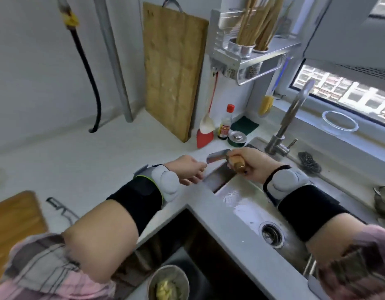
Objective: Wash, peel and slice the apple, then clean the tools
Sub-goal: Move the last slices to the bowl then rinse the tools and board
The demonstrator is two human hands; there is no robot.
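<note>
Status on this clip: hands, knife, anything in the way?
Right hand grips knife by wooden handle, over sink edge. Left hand fingers at blade tip. Faucet looks off; peeler idle on counter. Nothing obstructing.

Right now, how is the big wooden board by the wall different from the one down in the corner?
The tall cutting board stands upright, leaning against the wall, while the corner board lies flat on the counter. The tall cutting board shows whole, with a metal handle on top; the corner board is cut off by the picture's edge. The tall one looks paler, the corner one more orange. Both are wooden.
</note>
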